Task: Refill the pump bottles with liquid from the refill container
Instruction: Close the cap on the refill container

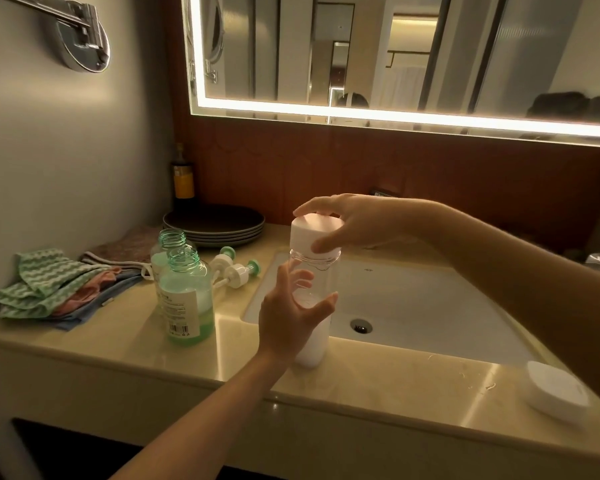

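Two pump bottles (184,299) of green-tinted plastic are seen standing uncapped on the bench (118,348), one just behind the other, left of the sink (430,306). Green liquid is visible in the lower part of the nearer one. Their pump heads (238,271) are laid on their sides just behind them, near the basin's corner.

The refill container (312,344), clear with a white cap (314,230), is stood upright on the bench at the sink's front edge. Its body is held by the left hand (288,317), whose fingers (323,306) are spread and curled round the middle. The cap is gripped from above by the right hand (357,220), thumb in front and fingers over the top. White liquid appears to fill the container's lower part, though glare makes the level uncertain.

Folded cloths (49,285) are piled at the far left. A stack of dark plates (215,223) and a dark bottle (183,181) are set against the back wall. A white round object (556,393) lies at the bench's right front.
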Action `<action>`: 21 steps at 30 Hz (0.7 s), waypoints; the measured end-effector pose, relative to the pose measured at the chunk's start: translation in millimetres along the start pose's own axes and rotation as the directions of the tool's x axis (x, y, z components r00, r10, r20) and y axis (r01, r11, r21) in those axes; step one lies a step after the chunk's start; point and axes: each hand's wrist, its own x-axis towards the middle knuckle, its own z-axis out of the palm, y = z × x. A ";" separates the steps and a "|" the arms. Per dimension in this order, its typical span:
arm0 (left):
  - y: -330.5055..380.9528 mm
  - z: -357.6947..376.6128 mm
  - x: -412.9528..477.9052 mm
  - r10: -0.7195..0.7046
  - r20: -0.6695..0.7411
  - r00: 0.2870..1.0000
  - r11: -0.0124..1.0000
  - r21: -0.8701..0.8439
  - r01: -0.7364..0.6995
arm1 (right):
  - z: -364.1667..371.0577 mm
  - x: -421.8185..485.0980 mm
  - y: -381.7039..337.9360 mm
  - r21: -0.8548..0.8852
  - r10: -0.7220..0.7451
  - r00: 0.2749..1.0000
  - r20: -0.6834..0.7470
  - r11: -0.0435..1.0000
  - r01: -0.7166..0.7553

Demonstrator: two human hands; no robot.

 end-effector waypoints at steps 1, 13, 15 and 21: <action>0.0 0.0 0.0 0.003 0.001 1.000 1.000 0.000 -0.003 | 1.5 -0.1 0.3 -0.038 -0.003 0.999 -0.037 0.999 0.002; -1.6 1.6 0.9 -0.005 0.007 1.000 1.000 -0.007 0.005 | -9.3 -3.0 -2.7 -0.150 -0.011 1.000 0.024 0.989 0.014; -1.6 2.0 0.7 0.002 0.005 1.000 1.000 0.002 -0.002 | -2.2 -3.1 -0.4 -0.217 -0.052 0.996 -0.070 0.976 0.036; -2.6 2.5 1.4 -0.004 0.006 1.000 1.000 0.011 0.004 | 7.5 -3.0 -3.2 -0.518 -0.196 0.889 -0.414 0.854 -0.053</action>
